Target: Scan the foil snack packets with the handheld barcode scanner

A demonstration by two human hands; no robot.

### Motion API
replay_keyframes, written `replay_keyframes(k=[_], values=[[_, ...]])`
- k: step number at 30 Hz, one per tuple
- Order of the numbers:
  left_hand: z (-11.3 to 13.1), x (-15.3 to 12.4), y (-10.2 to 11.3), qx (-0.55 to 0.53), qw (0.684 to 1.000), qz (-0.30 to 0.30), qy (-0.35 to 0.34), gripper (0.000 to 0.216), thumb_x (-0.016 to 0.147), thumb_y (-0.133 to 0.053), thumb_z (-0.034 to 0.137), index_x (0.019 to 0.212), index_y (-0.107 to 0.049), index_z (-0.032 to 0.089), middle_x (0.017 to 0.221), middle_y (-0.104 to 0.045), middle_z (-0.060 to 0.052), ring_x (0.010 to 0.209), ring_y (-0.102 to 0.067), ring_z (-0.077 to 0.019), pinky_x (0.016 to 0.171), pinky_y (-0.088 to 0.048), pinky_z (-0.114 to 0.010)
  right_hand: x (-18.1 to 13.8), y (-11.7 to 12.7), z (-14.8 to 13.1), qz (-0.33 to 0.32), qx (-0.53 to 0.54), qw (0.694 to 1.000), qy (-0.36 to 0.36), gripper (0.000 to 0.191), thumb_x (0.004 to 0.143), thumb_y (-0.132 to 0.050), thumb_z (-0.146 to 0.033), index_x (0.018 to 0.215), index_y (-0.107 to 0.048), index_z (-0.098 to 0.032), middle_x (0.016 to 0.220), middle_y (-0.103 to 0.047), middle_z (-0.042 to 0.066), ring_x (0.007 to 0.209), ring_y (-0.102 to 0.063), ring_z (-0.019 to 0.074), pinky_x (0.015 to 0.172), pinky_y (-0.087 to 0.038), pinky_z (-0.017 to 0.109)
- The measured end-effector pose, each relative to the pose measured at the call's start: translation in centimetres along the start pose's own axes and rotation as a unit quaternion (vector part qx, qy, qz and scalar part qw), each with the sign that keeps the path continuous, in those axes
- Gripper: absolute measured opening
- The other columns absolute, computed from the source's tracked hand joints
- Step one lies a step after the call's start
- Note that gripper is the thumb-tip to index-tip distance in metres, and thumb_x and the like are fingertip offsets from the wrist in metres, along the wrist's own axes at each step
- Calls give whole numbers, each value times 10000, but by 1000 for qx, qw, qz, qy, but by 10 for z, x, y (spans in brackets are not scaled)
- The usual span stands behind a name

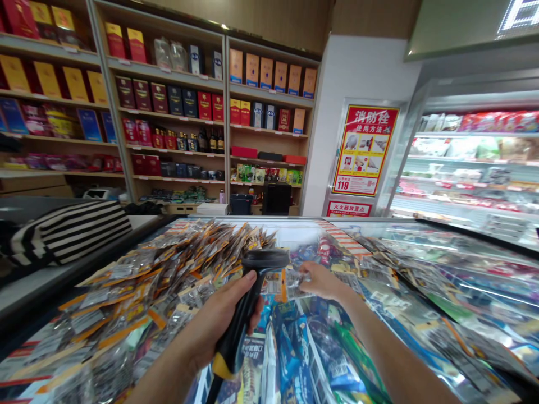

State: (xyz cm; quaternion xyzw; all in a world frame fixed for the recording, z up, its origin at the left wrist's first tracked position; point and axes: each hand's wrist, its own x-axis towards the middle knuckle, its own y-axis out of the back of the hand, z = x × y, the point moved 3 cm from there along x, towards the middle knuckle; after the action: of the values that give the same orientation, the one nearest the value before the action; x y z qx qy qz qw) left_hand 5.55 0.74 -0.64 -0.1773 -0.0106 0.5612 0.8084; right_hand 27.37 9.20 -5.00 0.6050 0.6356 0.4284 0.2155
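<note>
The left hand (pixel 223 311) wraps its grip around the handle of a black handheld scanner (pixel 241 336), and the right hand (pixel 322 280) has its grip pinching the right end of a clear packet (pixel 292 283) with an orange strip. That packet sits just beyond the scanner head, toward the far edge of the freezer (pixel 154 231). To read it well, I would pull the film taut, keep fingers off the printed label, and tilt the scanner a little, since shiny plastic may throw back glare

Similar packets (pixel 138 286) are heaped along the freezer's left edge, out to its near left corner; blue bags (pixel 290 348) lie below the hands toward the near edge. A striped bag (pixel 80 233) rests outside the left edge. Past the far edge stand shelves (pixel 226 112) of boxes, a red notice (pixel 366 148) and, to the right, a lit display fridge (pixel 406 154)
</note>
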Motion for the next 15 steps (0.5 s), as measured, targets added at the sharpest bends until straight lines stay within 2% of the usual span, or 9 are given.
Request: replay_keyframes(k=[2,3,5,6,8,11,15], values=[[0,0,-1,4,1000,1,0,310,712,-484,442,762,-517,137,505,-531,15,386,-462,-71,365,-366,-166,0,11,14,95,120,986,-67,153,555,-545,-293,633,-518,-164,583,-531,-5,582,-493,148,519,-347,245],[0,0,-2,8,1000,4,0,306,712,-486,438,751,-517,137,506,-531,14,386,-462,-70,366,-367,-165,-1,13,21,149,190,964,-109,195,565,-545,-339,651,-518,-166,578,-540,-6,566,-500,149,500,-352,245],[-1,-1,-3,14,1000,10,1,306,713,-485,437,720,-517,133,509,-534,9,385,-463,-68,366,-366,-161,-2,10,34,237,314,903,-174,286,562,-555,-388,744,-524,-170,628,-579,4,562,-523,153,478,-367,243],[-1,-1,-5,15,1000,10,3,310,713,-484,440,704,-515,132,508,-534,6,383,-463,-67,364,-365,-159,-2,6,38,261,359,875,-192,326,554,-565,-391,793,-526,-173,656,-595,10,564,-533,155,475,-373,243],[-1,-2,-7,11,1000,4,8,317,713,-478,448,704,-516,134,507,-534,6,381,-462,-66,360,-360,-156,-1,-5,41,275,412,846,-197,365,538,-582,-381,834,-544,-170,682,-619,20,568,-545,159,480,-381,246],[-1,-4,-9,-2,1000,-7,19,310,716,-472,450,738,-523,144,494,-524,16,376,-457,-66,359,-358,-157,1,-15,41,277,417,848,-173,358,541,-582,-398,804,-584,-155,678,-638,31,596,-556,173,511,-392,255],[-1,-5,-9,-12,999,-11,30,313,699,-497,447,646,-505,138,517,-540,-3,383,-451,-65,366,-362,-166,1,-16,41,323,355,867,-134,394,577,-553,-455,805,-592,-136,698,-639,43,628,-551,179,539,-397,259]])
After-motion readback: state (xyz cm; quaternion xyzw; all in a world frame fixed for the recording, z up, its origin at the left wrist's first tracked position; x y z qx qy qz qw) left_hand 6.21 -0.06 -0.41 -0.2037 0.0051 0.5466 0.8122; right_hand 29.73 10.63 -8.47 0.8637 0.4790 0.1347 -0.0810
